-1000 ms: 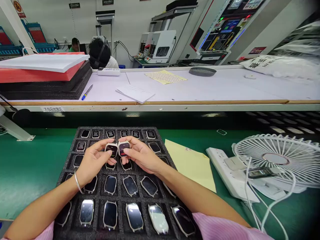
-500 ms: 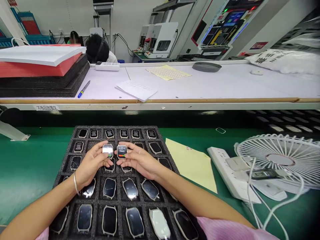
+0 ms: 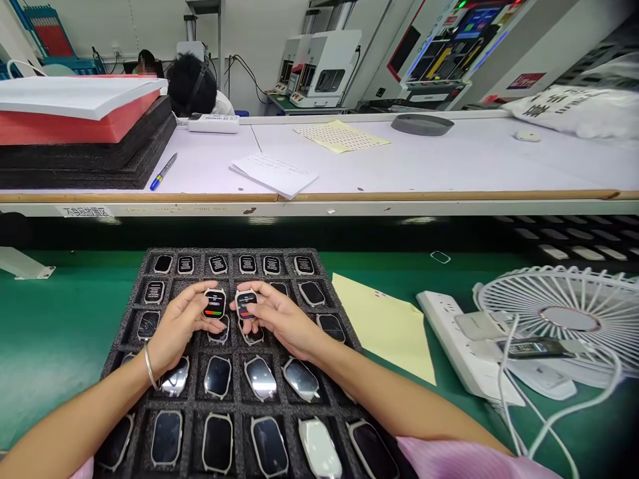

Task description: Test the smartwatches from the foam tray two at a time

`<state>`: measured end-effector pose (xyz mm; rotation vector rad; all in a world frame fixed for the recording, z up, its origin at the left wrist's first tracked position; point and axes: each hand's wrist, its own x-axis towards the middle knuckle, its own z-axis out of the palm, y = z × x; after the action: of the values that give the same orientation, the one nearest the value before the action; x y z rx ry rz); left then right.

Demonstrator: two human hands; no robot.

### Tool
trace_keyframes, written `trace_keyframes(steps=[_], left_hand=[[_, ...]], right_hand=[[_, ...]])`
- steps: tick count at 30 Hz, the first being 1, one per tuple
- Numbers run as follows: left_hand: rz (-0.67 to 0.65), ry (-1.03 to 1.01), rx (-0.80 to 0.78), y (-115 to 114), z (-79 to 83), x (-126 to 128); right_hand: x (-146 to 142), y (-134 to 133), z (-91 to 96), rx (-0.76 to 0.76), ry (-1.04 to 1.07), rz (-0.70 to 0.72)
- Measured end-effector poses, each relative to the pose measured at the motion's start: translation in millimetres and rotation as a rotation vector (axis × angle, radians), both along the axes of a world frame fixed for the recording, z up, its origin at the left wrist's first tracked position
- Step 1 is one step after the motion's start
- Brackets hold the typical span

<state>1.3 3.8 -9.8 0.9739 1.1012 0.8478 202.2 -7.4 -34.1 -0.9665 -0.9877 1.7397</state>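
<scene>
My left hand (image 3: 180, 319) is closed around a smartwatch body (image 3: 214, 303) without a strap; its lit screen shows a band of green and red at the bottom. Beside it, my right hand (image 3: 279, 316) grips another strapless smartwatch (image 3: 246, 304), lit with a red band and partly covered by the thumb. Both are held above a black foam tray (image 3: 194, 392) divided into compartments. Several more watch bodies lie in it, such as a dark-screened one (image 3: 218, 376) and a pale one lying in the front row (image 3: 319, 447). Back-row watches (image 3: 247, 265) show text.
Right of the tray lie a yellow sheet (image 3: 384, 326), a white power strip (image 3: 464, 346) with cables and a white fan (image 3: 569, 319). A raised shelf (image 3: 359, 176) runs behind, bearing papers (image 3: 273, 174), a pen (image 3: 164, 171) and stacked foam sheets (image 3: 80, 163). A person (image 3: 194, 86) sits beyond.
The left watch's screen has gone from a bright, pale display to a dark one with a green and red band. Both hands keep their holds, and the view has shifted slightly.
</scene>
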Motion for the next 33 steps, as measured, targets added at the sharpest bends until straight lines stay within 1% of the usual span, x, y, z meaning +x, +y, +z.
trace_keyframes(steps=[5, 11, 15, 17, 20, 22, 24, 26, 28, 29, 30, 32, 33], left_hand=[[-0.015, 0.017, 0.007, -0.1, -1.7, 0.3], [-0.046, 0.041, 0.032, -0.1, -3.0, -0.4], [-0.078, 0.104, 0.131, 0.6, -7.8, 1.1], [-0.113, 0.126, 0.171, 1.0, -9.0, 1.5], [-0.168, 0.082, 0.187, 3.0, -5.6, -0.8], [-0.16, 0.041, 0.22, 6.4, -0.2, -6.3], [-0.14, 0.041, 0.261, 12.4, 5.1, -16.0], [-0.158, 0.091, 0.284, 21.0, 7.8, -29.4], [-0.201, 0.222, 0.336, 31.7, 6.0, -44.6], [-0.22, 0.329, 0.4, 37.3, 3.6, -51.9], [-0.238, 0.469, 0.488, 42.9, 0.4, -58.6], [-0.282, 0.737, 0.689, 52.8, -7.4, -69.1], [-0.309, 0.837, 0.765, 56.9, -11.5, -72.8]], right_hand=[[1.2, 0.7, -2.7, 0.03, -0.013, 0.012], [1.4, 2.1, -4.8, 0.028, -0.05, 0.0], [1.8, 2.1, -6.3, 0.027, -0.054, 0.005], [1.4, 1.3, -5.7, 0.02, -0.019, 0.008], [0.0, 0.3, -3.4, -0.005, 0.066, 0.037], [-1.4, 1.3, -2.4, 0.008, 0.076, 0.072], [-3.4, 4.6, -2.8, 0.05, 0.036, 0.13], [-6.3, 10.8, -3.8, 0.098, -0.03, 0.207], [-10.4, 19.2, -3.8, 0.168, -0.152, 0.288], [-12.9, 23.9, -3.0, 0.242, -0.254, 0.311], [-15.9, 28.6, -1.6, 0.347, -0.386, 0.316], [-23.2, 37.2, 2.2, 0.592, -0.714, 0.272], [-27.6, 40.7, 4.1, 0.693, -0.883, 0.231]])
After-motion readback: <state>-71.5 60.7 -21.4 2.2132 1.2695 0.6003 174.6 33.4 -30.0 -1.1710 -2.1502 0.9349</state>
